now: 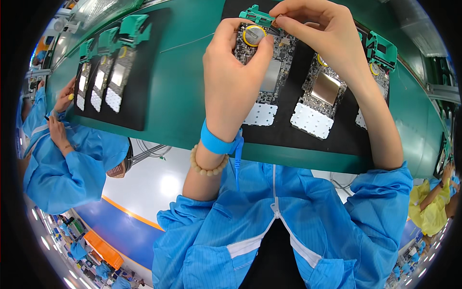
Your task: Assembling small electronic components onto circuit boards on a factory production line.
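Note:
A circuit board (pixel 285 60) with a yellow-rimmed coin cell (pixel 253 35), a silver shield plate and a white perforated end lies on a black mat. My left hand (pixel 233 79) grips this board near the coin cell, thumb on one side and fingers on the other. A green plastic piece (pixel 257 17) sits at the board's far end. Beside that piece, my right hand (pixel 321 31) pinches with thumb and forefinger; something tiny and copper-coloured shows at the fingertips, too small to name. A blue wrist strap (pixel 215 139) with a cord is on my left wrist.
To the right lie a second board (pixel 313 108) and a third, partly behind my right forearm, with a green clip (pixel 382 49). Several similar boards rest on another black mat (pixel 132 113) at the left. A co-worker's hand (pixel 58 132) is beside it. A thin wire (pixel 187 44) crosses the green table.

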`<state>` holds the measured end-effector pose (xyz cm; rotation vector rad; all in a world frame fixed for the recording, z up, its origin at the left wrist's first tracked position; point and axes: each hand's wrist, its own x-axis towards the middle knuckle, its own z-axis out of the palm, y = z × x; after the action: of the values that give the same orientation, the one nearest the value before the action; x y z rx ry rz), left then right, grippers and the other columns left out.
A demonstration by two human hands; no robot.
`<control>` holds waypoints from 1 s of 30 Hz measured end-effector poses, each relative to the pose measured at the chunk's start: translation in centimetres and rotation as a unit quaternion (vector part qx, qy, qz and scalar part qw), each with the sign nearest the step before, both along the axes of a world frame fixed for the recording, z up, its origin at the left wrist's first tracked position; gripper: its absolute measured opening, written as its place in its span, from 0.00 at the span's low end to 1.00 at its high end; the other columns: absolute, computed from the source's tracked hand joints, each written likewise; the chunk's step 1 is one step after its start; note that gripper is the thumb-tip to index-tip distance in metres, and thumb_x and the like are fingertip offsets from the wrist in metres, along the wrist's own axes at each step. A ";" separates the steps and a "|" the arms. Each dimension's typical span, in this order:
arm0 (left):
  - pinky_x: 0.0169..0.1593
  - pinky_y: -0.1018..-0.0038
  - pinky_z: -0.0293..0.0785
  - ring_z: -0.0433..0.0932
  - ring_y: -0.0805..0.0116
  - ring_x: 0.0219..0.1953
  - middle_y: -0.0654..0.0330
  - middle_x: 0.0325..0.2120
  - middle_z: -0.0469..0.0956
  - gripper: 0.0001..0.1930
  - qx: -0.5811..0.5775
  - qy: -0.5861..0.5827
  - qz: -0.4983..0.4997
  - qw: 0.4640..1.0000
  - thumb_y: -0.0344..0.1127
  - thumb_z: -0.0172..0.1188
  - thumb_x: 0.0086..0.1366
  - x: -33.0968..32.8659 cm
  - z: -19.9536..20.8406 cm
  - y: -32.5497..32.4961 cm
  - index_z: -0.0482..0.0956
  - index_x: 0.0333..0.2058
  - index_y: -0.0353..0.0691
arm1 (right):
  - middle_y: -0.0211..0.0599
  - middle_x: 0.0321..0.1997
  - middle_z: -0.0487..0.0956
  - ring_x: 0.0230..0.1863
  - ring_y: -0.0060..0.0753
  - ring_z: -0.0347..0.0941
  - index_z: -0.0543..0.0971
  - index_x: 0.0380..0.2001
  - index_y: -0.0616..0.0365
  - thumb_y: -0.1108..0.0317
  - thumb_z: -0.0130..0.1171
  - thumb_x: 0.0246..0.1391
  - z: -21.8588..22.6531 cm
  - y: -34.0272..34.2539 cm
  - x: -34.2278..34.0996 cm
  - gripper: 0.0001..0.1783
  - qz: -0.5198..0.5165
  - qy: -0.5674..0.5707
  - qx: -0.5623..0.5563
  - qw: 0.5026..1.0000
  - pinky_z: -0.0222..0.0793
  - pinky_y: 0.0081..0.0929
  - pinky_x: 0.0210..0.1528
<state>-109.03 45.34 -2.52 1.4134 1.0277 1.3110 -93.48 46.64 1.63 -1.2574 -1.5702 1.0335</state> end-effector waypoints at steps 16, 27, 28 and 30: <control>0.28 0.79 0.67 0.69 0.80 0.25 0.62 0.21 0.72 0.08 -0.012 0.018 0.042 0.999 0.28 0.60 0.56 1.8 -1.9 -1.1 0.70 0.30 0.31 | 0.35 0.29 0.78 0.32 0.33 0.73 0.78 0.33 0.56 0.77 0.57 0.43 -3.7 -1.8 0.6 0.10 0.015 -0.112 0.231 0.966 0.68 0.26 0.34; 0.30 0.82 0.67 0.68 0.82 0.26 0.65 0.23 0.72 0.08 -0.060 0.032 0.022 0.997 0.26 0.59 0.55 1.5 -1.4 -1.1 0.70 0.31 0.32 | 0.38 0.32 0.74 0.38 0.41 0.68 0.73 0.37 0.56 0.76 0.54 0.43 -2.9 -1.4 0.8 0.13 0.096 -0.148 0.167 0.970 0.63 0.36 0.45; 0.30 0.79 0.68 0.69 0.80 0.26 0.62 0.23 0.73 0.08 -0.058 0.071 0.025 0.995 0.27 0.59 0.55 1.1 -1.8 -1.0 0.69 0.32 0.32 | 0.38 0.29 0.75 0.34 0.35 0.72 0.75 0.38 0.57 0.74 0.56 0.44 -1.8 -0.4 1.6 0.14 0.100 -0.165 0.178 0.965 0.67 0.32 0.40; 0.31 0.78 0.69 0.70 0.79 0.27 0.60 0.24 0.73 0.08 -0.056 0.093 0.028 0.994 0.28 0.58 0.56 0.8 -1.9 -0.9 0.69 0.32 0.32 | 0.37 0.24 0.77 0.26 0.28 0.73 0.78 0.39 0.59 0.71 0.55 0.46 0.9 4.1 4.8 0.14 0.062 -0.197 0.137 0.969 0.69 0.26 0.30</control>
<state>-108.22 44.42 -4.38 1.4504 1.2537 1.1589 -88.65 50.78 2.53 -1.2320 -2.0384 0.6304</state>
